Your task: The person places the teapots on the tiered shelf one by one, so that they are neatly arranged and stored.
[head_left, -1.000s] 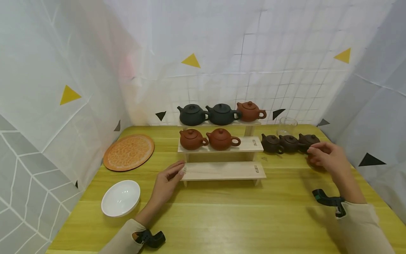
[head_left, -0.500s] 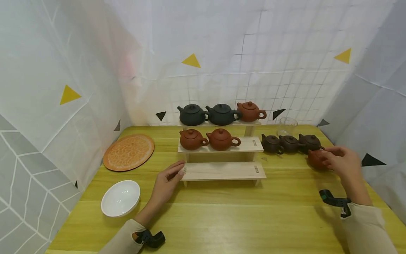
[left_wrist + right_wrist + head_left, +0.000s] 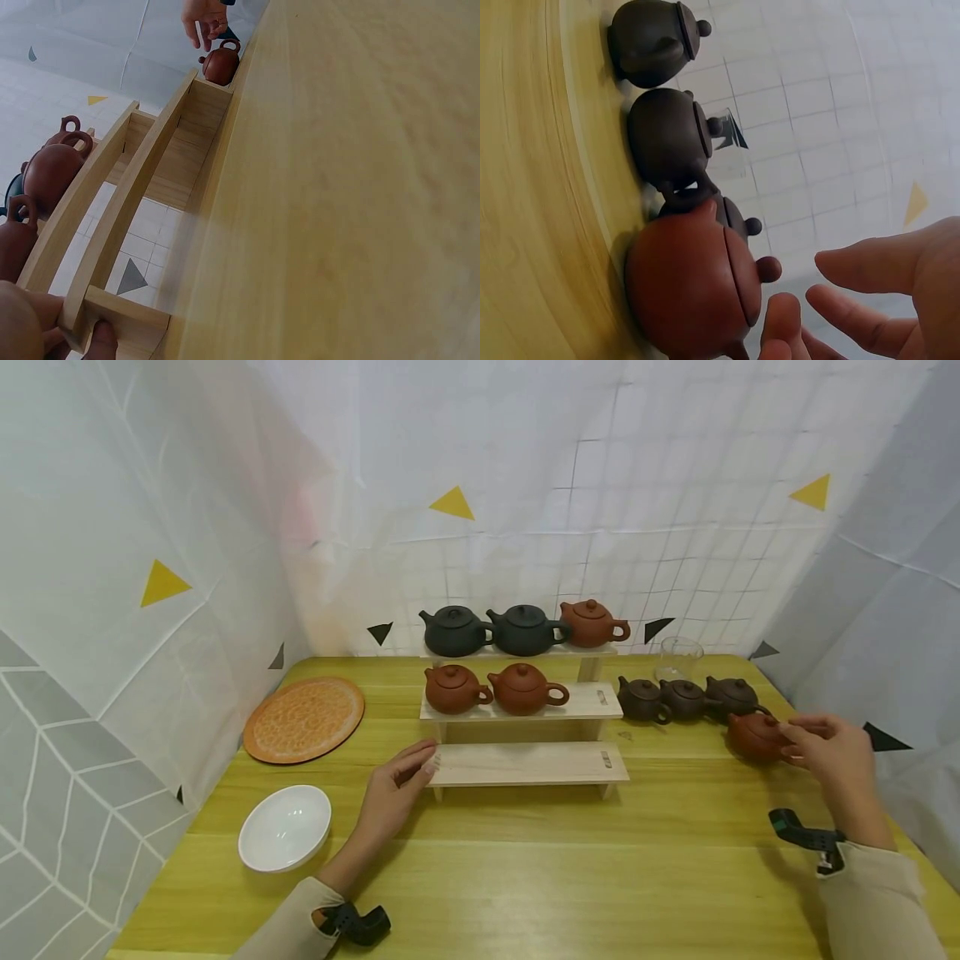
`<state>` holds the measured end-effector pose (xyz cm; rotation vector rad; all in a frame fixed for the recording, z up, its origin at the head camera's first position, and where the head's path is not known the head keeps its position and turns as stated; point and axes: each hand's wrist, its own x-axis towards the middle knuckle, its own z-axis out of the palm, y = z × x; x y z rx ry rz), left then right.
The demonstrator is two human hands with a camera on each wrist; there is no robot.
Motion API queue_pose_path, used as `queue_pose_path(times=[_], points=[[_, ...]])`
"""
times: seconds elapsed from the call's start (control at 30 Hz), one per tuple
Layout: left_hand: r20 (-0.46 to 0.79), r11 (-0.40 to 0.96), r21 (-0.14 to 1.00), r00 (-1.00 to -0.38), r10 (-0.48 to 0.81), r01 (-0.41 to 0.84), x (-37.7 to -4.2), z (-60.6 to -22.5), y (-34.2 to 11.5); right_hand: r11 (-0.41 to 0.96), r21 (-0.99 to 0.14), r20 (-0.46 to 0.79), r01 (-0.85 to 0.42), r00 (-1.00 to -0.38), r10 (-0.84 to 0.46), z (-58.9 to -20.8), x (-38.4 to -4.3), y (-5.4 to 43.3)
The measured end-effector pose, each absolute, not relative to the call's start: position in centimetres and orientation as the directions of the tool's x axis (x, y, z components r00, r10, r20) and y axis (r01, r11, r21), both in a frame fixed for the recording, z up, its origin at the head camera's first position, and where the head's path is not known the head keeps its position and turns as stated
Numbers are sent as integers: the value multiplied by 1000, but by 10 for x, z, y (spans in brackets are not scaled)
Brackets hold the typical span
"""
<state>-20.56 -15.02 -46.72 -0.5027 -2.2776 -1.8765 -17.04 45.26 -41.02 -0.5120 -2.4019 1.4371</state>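
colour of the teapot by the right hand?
Reddish-brown teapot, matte clay; clearest in the right wrist view.

I see a stepped shelf (image 3: 525, 764) mid-table: 3 pots on top step, 2 on middle. Right of it, 3 pots (image 3: 684, 698) in a row w/ a glass (image 3: 679, 657) behind, 1 pot (image 3: 753, 736) in front. Plate (image 3: 303, 719) & bowl (image 3: 285, 827) sit left.
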Motion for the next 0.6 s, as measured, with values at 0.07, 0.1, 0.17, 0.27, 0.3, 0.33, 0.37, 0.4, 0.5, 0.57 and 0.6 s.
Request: queue_pose_path(times=[0.07,0.1,0.17,0.27,0.3,0.33,0.37,0.4,0.5,0.57,0.6], points=[[323,163,923,-933,158,348,-205,-467,-150,422,-892,52,159,-894,446,-410,-169,454],[325,162,923,-932,159,349,-205,-468,-150,406,-900,42,162,-892,450,-410,-169,455],[324,161,923,-932,160,348,-206,-468,-150,369,-916,31,156,-891,453,-410,-168,457],[313,159,927,-935,164,339,-205,-467,-150,330,-933,17,147,-894,448,-410,-166,461],[311,159,928,-936,164,336,-205,-466,-150,319,-937,11,145,-897,442,-410,-165,463],[306,160,930,-938,162,331,-205,-466,-151,310,-939,1,149,-900,436,-410,-165,465],[304,162,930,-939,160,329,-205,-466,-151,303,-940,-10,155,-902,431,-410,-164,466],[302,163,931,-940,159,327,-205,-466,-151,300,-940,-23,165,-905,425,-410,-164,468],[306,164,930,-939,154,330,-206,-466,-151,290,-935,-72,203,-911,406,-411,-164,474],[315,159,927,-936,157,339,-206,-467,-151,281,-934,-98,222,-913,395,-411,-165,477],[322,158,925,-933,159,346,-206,-467,-151,278,-934,-106,226,-916,388,-412,-165,479]])
